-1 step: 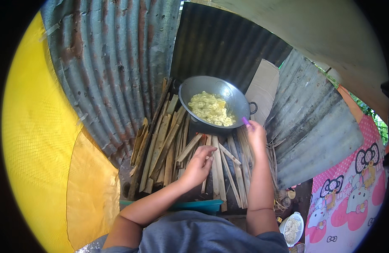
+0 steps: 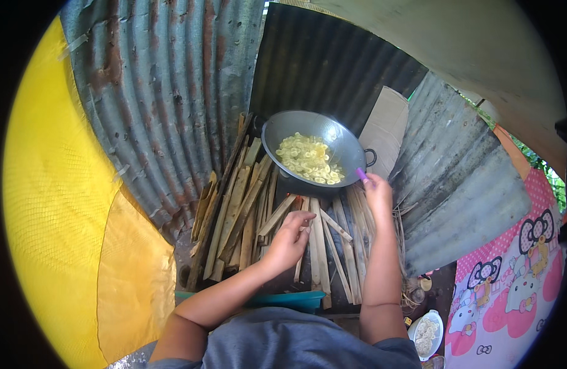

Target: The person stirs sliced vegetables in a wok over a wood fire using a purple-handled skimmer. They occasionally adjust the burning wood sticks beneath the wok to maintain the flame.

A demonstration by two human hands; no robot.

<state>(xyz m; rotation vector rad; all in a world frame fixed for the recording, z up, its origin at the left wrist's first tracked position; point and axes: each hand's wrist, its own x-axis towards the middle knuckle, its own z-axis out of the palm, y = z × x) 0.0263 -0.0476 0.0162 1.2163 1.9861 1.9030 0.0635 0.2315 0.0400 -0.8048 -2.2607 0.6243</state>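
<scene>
A wide grey wok with small loop handles sits over the fire. Pale yellow ring-shaped slices lie in bubbling liquid inside it. At the wok's near right rim, my right hand is closed around the purple handle of a utensil. The working end of that utensil cannot be made out among the slices. My left hand hovers in front of the wok, above the firewood sticks. Its fingers are loosely bent and reach to the right, a little apart from the thumb, with nothing visible in them.
More split wood is stacked left of the wok. Corrugated metal sheets stand around the hearth, and a cardboard piece leans behind the right loop handle. A white tub with pale contents is at lower right. A yellow cloth hangs at left.
My right hand and the purple handle have shifted slightly to the right along the wok's rim. The slices have moved a little in the liquid. My left hand stays in place.
</scene>
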